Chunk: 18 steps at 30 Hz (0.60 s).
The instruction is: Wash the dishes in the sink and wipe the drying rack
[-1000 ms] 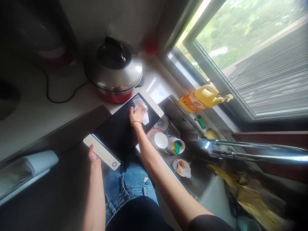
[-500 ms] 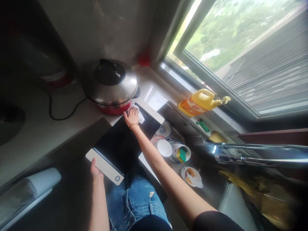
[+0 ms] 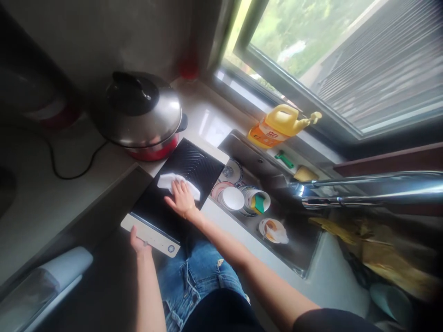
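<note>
A black induction cooktop (image 3: 194, 168) with a white control strip lies on the counter, its near end sticking out past the edge. My left hand (image 3: 139, 242) grips that white strip at the near left corner. My right hand (image 3: 180, 198) lies flat, fingers spread, pressing a white cloth (image 3: 169, 180) onto the middle of the black glass.
A red pot with a steel lid (image 3: 138, 113) stands just behind the cooktop, its black cord trailing left. To the right is a sink (image 3: 297, 240) holding several bowls and a green-and-yellow sponge (image 3: 258, 203). A yellow detergent jug (image 3: 280, 123) lies by the window. A chrome faucet (image 3: 363, 189) reaches over the sink.
My right hand has dragged the white cloth from the far end of the cooktop, near the pot, back to the middle of the glass. My left hand kept its hold.
</note>
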Each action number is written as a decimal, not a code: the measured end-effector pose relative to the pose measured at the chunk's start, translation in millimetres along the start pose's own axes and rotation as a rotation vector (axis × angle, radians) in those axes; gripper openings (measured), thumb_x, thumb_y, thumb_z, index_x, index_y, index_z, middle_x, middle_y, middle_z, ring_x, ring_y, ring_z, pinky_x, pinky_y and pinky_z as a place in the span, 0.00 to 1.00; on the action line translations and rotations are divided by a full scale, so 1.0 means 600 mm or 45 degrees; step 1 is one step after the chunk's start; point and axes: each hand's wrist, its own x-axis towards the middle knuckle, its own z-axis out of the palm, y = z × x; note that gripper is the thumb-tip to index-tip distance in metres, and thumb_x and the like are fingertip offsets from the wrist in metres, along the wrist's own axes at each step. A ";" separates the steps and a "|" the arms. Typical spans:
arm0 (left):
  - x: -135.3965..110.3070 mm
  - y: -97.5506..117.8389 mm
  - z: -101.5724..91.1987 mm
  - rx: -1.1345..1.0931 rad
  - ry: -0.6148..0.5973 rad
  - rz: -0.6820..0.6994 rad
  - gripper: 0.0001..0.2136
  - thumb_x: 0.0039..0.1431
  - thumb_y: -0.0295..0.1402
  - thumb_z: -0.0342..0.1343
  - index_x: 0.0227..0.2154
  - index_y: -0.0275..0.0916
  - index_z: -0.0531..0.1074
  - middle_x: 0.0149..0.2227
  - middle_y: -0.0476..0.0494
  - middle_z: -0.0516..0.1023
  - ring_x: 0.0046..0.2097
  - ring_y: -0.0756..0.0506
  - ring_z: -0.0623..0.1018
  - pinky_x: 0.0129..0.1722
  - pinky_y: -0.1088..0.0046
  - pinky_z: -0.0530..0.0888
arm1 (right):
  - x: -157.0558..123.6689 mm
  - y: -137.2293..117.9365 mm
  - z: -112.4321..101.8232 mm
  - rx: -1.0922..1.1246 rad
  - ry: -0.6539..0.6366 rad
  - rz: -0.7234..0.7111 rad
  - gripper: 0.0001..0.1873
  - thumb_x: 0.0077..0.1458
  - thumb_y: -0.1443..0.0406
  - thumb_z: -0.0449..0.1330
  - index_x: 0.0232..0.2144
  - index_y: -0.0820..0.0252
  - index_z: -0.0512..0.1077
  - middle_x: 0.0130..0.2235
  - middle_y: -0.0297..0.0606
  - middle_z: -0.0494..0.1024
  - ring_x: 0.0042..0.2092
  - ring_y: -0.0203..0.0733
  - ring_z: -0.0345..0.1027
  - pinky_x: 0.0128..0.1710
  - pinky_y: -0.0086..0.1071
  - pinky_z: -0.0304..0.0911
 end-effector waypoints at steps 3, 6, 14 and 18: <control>0.002 -0.002 0.000 -0.045 0.035 -0.049 0.17 0.49 0.49 0.57 0.37 0.44 0.77 0.38 0.43 0.81 0.49 0.37 0.78 0.47 0.62 0.75 | -0.106 0.047 -0.002 -0.115 -0.059 0.143 0.38 0.66 0.47 0.46 0.69 0.65 0.55 0.68 0.49 0.59 0.70 0.61 0.47 0.68 0.63 0.34; 0.005 -0.005 0.001 -0.061 0.057 -0.068 0.16 0.50 0.48 0.57 0.37 0.44 0.77 0.38 0.43 0.81 0.49 0.38 0.78 0.47 0.62 0.76 | -0.138 0.118 -0.032 -0.232 -0.068 0.226 0.36 0.66 0.48 0.48 0.68 0.60 0.57 0.68 0.48 0.60 0.70 0.62 0.47 0.67 0.68 0.27; -0.009 -0.001 0.011 -0.203 0.041 -0.066 0.17 0.46 0.46 0.60 0.37 0.42 0.76 0.36 0.44 0.80 0.44 0.40 0.79 0.45 0.65 0.75 | -0.011 0.232 -0.093 -0.440 0.066 0.364 0.40 0.66 0.49 0.46 0.68 0.77 0.55 0.67 0.60 0.58 0.69 0.63 0.49 0.68 0.62 0.25; -0.011 -0.002 0.014 -0.241 0.035 -0.038 0.19 0.45 0.45 0.61 0.39 0.40 0.77 0.35 0.43 0.80 0.43 0.40 0.79 0.44 0.65 0.74 | -0.027 0.243 -0.093 -0.521 -0.001 0.213 0.44 0.66 0.47 0.46 0.66 0.82 0.55 0.67 0.64 0.57 0.68 0.63 0.51 0.69 0.55 0.37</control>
